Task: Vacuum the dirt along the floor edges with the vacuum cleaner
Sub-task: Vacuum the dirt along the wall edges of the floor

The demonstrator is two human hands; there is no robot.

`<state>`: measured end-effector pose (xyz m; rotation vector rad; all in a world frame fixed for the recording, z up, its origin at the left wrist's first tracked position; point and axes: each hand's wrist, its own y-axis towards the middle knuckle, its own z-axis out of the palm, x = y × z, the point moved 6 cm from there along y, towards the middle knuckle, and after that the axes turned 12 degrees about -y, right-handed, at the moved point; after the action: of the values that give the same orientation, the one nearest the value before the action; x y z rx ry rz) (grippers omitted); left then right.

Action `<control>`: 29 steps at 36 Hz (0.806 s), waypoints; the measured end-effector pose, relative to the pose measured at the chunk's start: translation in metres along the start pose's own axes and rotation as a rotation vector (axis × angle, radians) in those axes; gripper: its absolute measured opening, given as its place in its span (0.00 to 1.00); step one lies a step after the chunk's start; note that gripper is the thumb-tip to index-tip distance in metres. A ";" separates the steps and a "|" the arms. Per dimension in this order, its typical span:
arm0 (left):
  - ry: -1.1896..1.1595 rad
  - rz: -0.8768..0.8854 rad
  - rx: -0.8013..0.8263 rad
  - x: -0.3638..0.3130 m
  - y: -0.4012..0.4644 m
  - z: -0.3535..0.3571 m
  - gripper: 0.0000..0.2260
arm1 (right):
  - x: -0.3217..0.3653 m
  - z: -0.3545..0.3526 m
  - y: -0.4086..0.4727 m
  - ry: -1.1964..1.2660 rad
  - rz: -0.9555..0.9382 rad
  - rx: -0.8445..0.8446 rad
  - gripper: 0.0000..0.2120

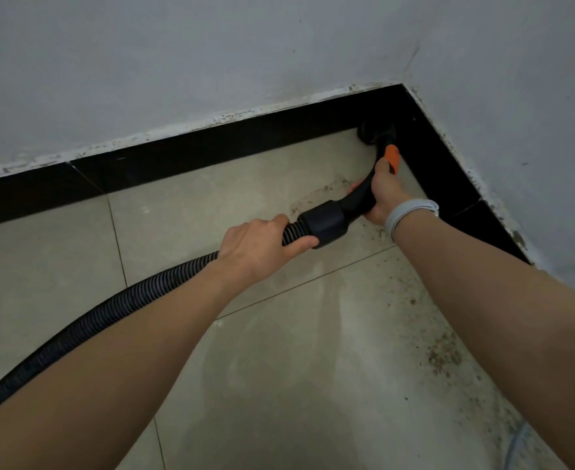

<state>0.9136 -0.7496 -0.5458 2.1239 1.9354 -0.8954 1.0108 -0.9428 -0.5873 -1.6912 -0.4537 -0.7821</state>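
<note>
A black ribbed vacuum hose [116,310] runs from the lower left up to a black cuff [325,222] and a curved black handle with an orange slider [391,157]. Its round brush nozzle [369,134] sits in the floor corner against the black skirting. My left hand [259,244] grips the hose just behind the cuff. My right hand [382,195], with a pale wristband, is closed around the curved handle. Brown dirt specks [443,359] lie on the beige tiles along the right skirting, and a fainter smear [323,191] lies near the handle.
Black skirting [211,150] lines the back wall and the right wall [455,184], meeting at the corner. Grey-white painted walls [211,62] rise above it. Beige floor tiles [262,385] fill the lower view. A pale cord [516,442] shows at the bottom right.
</note>
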 end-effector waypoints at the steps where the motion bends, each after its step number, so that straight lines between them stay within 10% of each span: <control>1: -0.021 -0.015 0.012 0.004 -0.004 0.001 0.26 | -0.003 0.003 -0.003 -0.004 -0.001 0.008 0.20; 29: -0.540 -0.116 0.199 -0.005 -0.097 0.036 0.23 | -0.068 -0.002 -0.077 0.028 0.058 0.101 0.16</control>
<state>0.8097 -0.7549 -0.5449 1.6254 1.7480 -1.5483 0.9114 -0.9171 -0.5811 -1.5914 -0.4167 -0.7282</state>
